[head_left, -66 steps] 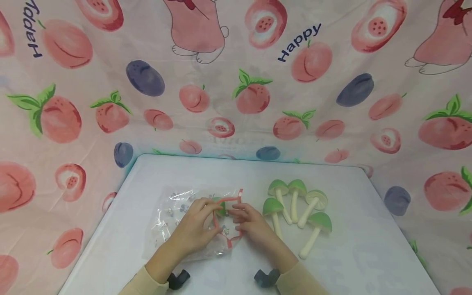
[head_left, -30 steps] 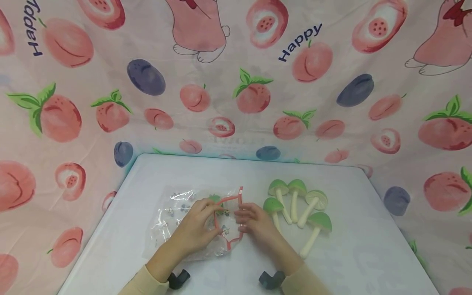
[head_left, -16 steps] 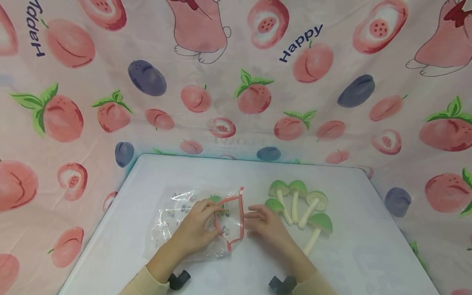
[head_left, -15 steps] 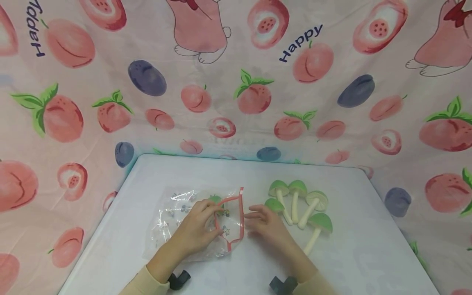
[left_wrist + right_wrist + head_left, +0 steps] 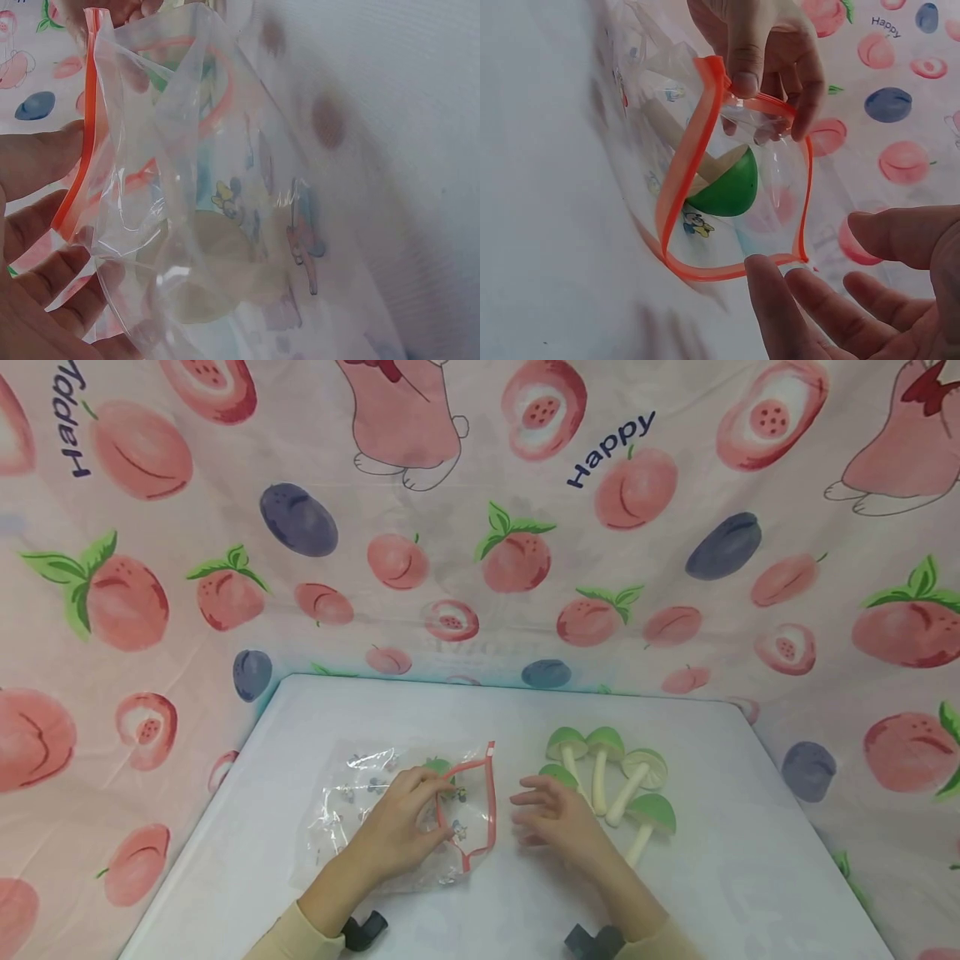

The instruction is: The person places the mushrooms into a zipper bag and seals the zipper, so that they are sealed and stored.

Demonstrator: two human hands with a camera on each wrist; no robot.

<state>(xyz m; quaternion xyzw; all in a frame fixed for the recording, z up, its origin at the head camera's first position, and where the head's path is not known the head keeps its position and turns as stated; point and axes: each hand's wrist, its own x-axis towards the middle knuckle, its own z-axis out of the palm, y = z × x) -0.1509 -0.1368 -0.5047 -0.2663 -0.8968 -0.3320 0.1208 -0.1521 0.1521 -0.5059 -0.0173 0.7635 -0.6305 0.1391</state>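
A clear zip bag (image 5: 345, 810) with a red-orange rim and small cartoon prints lies at the table's left middle, its mouth spread wide toward the right. My left hand (image 5: 401, 818) pinches the upper edge of that mouth between thumb and fingers. Inside the bag is a toy mushroom (image 5: 731, 184) with a green cap and pale stem. My right hand (image 5: 558, 818) is held just right of the bag's mouth, fingers apart and nothing in them. Behind and beside it lie several more green-capped mushrooms (image 5: 651, 814), one partly hidden by the hand.
Everything lies on a white table (image 5: 750, 860), its back edge against a pink fruit-printed cloth (image 5: 465, 485). Dark wrist-worn pieces (image 5: 366, 931) sit at both cuffs.
My right hand has drawn back to the right, out of the bag's mouth, with nothing in it. The left hand has kept its hold on the rim.
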